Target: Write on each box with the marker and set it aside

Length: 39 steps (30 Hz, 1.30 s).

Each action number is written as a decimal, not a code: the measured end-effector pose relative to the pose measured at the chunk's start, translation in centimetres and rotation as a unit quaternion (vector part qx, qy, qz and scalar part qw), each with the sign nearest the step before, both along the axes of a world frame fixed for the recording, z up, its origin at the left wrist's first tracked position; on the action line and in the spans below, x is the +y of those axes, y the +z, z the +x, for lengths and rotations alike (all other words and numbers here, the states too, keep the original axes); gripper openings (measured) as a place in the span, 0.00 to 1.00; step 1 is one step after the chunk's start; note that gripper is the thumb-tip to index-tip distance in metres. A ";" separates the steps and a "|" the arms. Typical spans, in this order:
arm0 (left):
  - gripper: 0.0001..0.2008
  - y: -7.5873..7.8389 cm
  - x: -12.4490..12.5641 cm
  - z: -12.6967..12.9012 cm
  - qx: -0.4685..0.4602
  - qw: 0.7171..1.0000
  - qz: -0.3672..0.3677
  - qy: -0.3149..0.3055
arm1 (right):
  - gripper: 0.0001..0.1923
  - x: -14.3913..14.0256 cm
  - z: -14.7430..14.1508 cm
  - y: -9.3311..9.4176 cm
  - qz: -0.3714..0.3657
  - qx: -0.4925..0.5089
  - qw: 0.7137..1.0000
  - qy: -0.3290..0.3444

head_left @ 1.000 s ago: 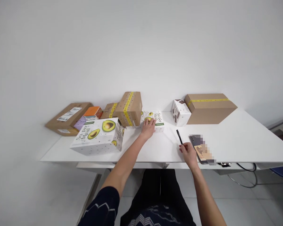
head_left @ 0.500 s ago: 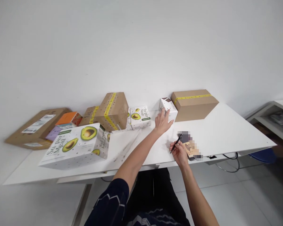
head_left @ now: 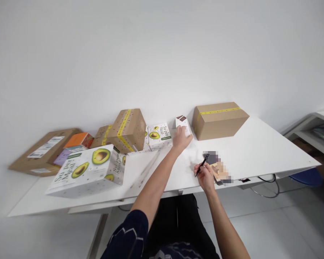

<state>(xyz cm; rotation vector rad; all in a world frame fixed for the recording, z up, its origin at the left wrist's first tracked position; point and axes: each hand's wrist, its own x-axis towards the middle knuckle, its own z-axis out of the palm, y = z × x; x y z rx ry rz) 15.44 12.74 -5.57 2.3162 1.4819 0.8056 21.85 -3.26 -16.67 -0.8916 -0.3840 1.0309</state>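
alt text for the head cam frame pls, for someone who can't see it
The person's left hand rests on a small white carton at the back of a white table, while the right hand holds a black pen beside a phone. Taped cardboard boxes and avocado-printed white boxes line the table against a white wall.

We've got a smooth white table (head_left: 259, 151) with a matt, laminate-looking top. The taped box (head_left: 218, 120) is plain brown cardboard, matt, with a glossy yellow tape strip. The small white carton (head_left: 183, 124) under our left hand (head_left: 181, 138) is printed card, probably a slight sheen. The pen (head_left: 201, 165) in our right hand (head_left: 206, 176) looks like black plastic.
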 end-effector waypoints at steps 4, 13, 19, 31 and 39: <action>0.21 -0.6 -3.4 -7.0 -0.136 0.990 -0.007 -0.018 | 0.10 -0.1 0.4 0.2 -0.009 -0.005 1.000 -0.016; 0.15 1.3 -11.3 -19.0 -0.215 0.962 -0.165 0.023 | 0.12 -1.3 -1.3 1.5 -0.037 -0.119 0.991 0.041; 0.22 3.0 -12.4 -20.5 -0.071 0.986 -0.125 0.086 | 0.15 -5.3 -5.2 2.4 -0.076 -0.252 0.962 0.070; 0.26 4.3 -10.5 -18.3 -0.075 0.979 -0.188 -0.036 | 0.26 -5.8 -6.8 10.1 -0.102 -0.387 0.917 -0.014; 0.20 3.2 -9.6 -18.8 -0.151 0.953 -0.255 -0.066 | 0.19 -1.6 -4.7 9.9 -0.085 -0.403 0.911 0.005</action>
